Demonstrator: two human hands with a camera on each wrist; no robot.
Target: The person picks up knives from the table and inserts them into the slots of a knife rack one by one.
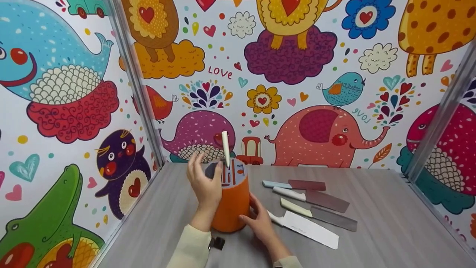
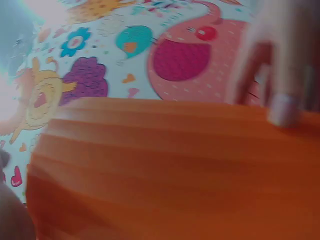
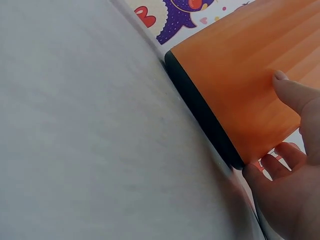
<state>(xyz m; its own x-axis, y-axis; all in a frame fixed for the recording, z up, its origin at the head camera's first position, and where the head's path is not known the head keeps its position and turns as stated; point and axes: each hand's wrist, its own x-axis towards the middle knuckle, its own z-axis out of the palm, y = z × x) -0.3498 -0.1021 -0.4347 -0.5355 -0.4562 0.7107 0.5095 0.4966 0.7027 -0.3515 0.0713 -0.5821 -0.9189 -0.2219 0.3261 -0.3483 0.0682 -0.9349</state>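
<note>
An orange knife block (image 1: 232,208) with ribbed sides and a slotted grey top stands on the table. A cream handle (image 1: 226,143) sticks up out of one slot; its lower part is hidden in the block. My left hand (image 1: 204,182) is at the top left rim, fingers raised and apart from the thumb, beside that handle. Low on the block's right side, my right hand (image 1: 262,221) holds it, thumb on the near face and fingers curled behind. In the right wrist view the block's dark base (image 3: 200,110) shows next to the right hand's fingers.
Right of the block lie a blue-handled knife (image 1: 306,185), a white-handled knife (image 1: 325,199), a pale green-handled knife (image 1: 333,217) and a white cleaver (image 1: 310,229), whose handle end is near my right hand. Printed cartoon walls (image 1: 223,82) enclose the grey table (image 1: 148,223).
</note>
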